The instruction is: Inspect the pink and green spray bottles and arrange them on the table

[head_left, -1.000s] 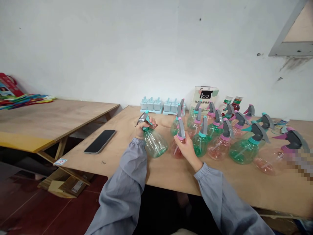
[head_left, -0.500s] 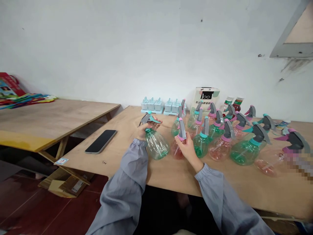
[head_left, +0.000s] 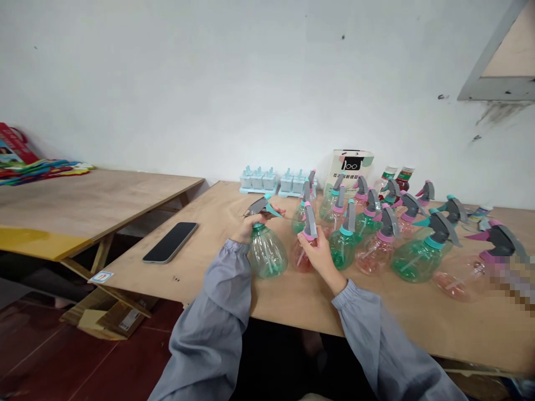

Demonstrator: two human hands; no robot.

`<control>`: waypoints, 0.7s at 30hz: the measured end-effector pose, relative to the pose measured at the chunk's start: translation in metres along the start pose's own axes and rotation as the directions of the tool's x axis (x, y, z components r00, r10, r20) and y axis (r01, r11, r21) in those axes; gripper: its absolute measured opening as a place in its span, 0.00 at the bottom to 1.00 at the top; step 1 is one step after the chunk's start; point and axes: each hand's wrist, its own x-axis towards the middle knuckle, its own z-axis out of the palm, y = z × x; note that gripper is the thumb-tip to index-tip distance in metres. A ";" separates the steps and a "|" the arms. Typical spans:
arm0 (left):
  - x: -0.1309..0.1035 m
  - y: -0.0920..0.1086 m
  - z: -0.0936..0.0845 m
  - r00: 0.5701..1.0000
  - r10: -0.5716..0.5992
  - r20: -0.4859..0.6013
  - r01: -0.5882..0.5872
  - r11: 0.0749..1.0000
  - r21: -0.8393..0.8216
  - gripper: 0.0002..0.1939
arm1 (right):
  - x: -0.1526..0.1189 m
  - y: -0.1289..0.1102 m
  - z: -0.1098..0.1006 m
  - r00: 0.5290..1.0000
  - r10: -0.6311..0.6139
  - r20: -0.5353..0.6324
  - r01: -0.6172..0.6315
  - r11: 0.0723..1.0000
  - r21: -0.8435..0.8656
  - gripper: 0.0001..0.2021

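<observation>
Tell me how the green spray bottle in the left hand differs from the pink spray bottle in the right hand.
Colour: the green spray bottle has teal trim, the pink spray bottle pink trim. Head: the green one's shows side-on, the pink one's nearly end-on. View: the right hand covers part of the pink bottle's body, while the green bottle's is mostly uncovered. Both have see-through bodies and grey on their spray heads.

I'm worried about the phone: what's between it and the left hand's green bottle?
In the head view: bare tabletop from the phone, then the left sleeve beside the bottle.
</observation>
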 end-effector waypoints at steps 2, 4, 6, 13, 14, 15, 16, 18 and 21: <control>0.001 0.001 0.000 0.999 -0.012 -0.047 0.014 0.999 0.031 0.11 | 0.000 -0.001 0.000 1.000 0.005 0.004 -0.005 1.000 0.000 0.19; 0.002 0.003 -0.002 0.995 -0.015 -0.100 0.026 0.994 0.106 0.09 | 0.000 -0.003 -0.001 1.000 0.006 0.009 -0.006 1.000 -0.016 0.18; 0.004 0.005 -0.006 0.985 0.043 -0.166 -0.003 0.971 0.237 0.07 | 0.000 -0.005 -0.001 1.000 0.000 0.014 0.001 1.000 -0.030 0.18; 0.010 0.001 -0.036 0.925 0.308 -0.221 -0.016 0.616 0.788 0.16 | 0.000 -0.003 -0.002 1.000 -0.006 0.011 0.007 0.999 -0.052 0.17; 0.011 0.000 -0.042 0.921 0.314 -0.231 0.000 0.594 0.805 0.16 | 0.000 -0.003 -0.002 1.000 -0.006 0.013 0.006 0.998 -0.056 0.17; 0.013 -0.002 -0.048 0.919 0.311 -0.243 0.015 0.587 0.809 0.17 | 0.000 -0.003 -0.002 1.000 -0.004 0.018 0.005 0.998 -0.058 0.17; 0.015 -0.003 -0.053 0.918 0.302 -0.257 0.033 0.589 0.808 0.17 | 0.000 -0.003 -0.002 1.000 -0.001 0.020 0.003 0.998 -0.059 0.17; 0.015 -0.006 -0.061 0.914 0.272 -0.300 0.089 0.587 0.805 0.17 | 0.000 -0.003 -0.001 1.000 0.002 0.018 -0.001 0.999 -0.054 0.17; 0.000 -0.008 -0.064 0.905 0.259 -0.337 0.139 0.569 0.811 0.22 | -0.001 -0.002 -0.001 1.000 -0.015 -0.005 0.014 0.999 -0.048 0.16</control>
